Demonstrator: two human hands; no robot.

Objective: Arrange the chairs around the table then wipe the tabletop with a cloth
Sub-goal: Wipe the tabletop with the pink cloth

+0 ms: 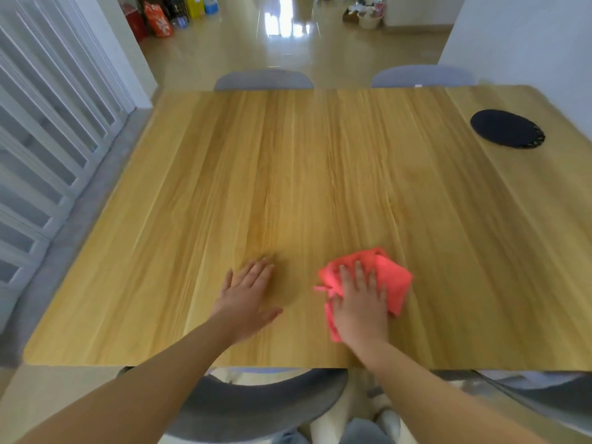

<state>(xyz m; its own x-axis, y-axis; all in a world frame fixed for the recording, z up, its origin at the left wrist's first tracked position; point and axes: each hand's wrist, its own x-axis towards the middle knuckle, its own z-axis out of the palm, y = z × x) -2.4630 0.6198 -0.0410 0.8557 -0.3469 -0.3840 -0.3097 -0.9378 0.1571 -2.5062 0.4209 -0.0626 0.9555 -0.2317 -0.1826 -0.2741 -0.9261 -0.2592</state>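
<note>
You stood at the near edge of a wooden table (320, 155) that filled most of the view, on a glossy tan floor (288, 49) running back into a bright room. White slatted doors (48, 139) lined your left side. Two grey chairs were pushed in at the far edge, the far left chair (263, 80) and the far right chair (422, 76), showing only the tops of their backs. A near chair (256, 402) sat tucked under your edge, and another chair (544, 398) at the lower right was cut off by the frame. A dark round mat (507, 128) lay flat near the table's far right corner. Bags and boxes (166, 14) against the back wall were too blurred to identify.

Your left hand (248, 299) lay flat on the bare wood, fingers spread, holding nothing. Your right hand (360, 302) pressed flat, fingers extended, on the crumpled pink cloth (392, 280), which lay on the tabletop near your edge, just beside the left hand.
</note>
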